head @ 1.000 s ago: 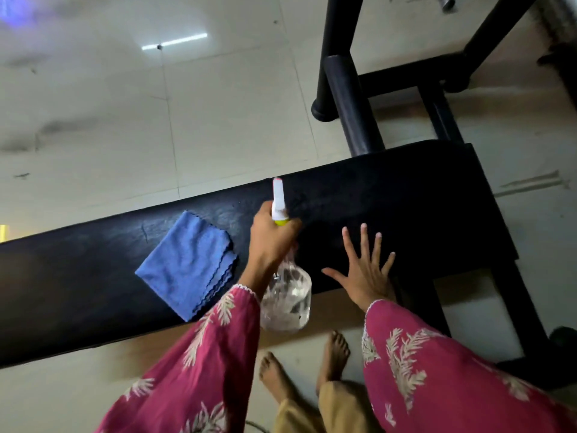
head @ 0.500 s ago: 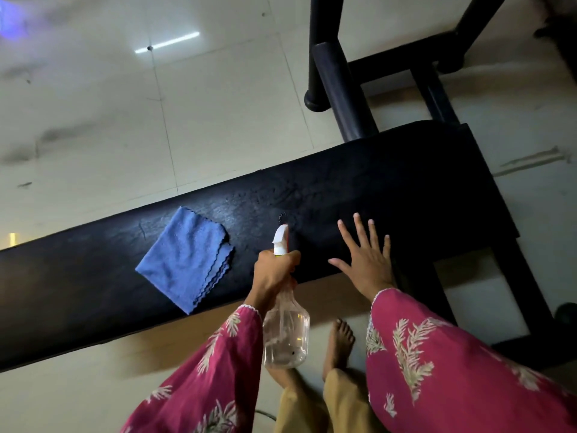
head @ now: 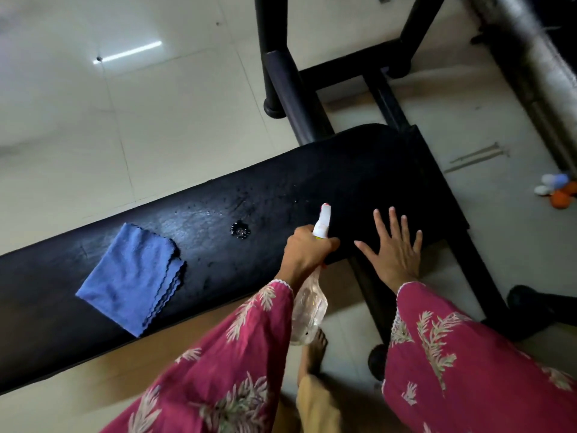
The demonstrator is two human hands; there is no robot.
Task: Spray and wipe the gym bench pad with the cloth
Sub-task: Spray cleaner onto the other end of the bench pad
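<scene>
The black bench pad (head: 281,195) runs from lower left to upper right, with wet droplets and a small puddle on its middle. A folded blue cloth (head: 131,276) lies flat on its left part. My left hand (head: 304,253) grips the neck of a clear spray bottle (head: 309,303) with a white nozzle pointing over the pad's near edge. My right hand (head: 393,251) rests flat on the pad just right of the nozzle, fingers spread, holding nothing.
The bench's black metal frame and legs (head: 290,89) stand beyond and under the pad's right end. Another padded bench (head: 537,67) crosses the top right corner. Small coloured balls (head: 559,190) lie on the tiled floor at far right. My bare foot (head: 313,348) stands below the bottle.
The bottle has dropped lower and come back toward the pad's near edge. A wet puddle and droplets now show on the pad. The view has shifted right.
</scene>
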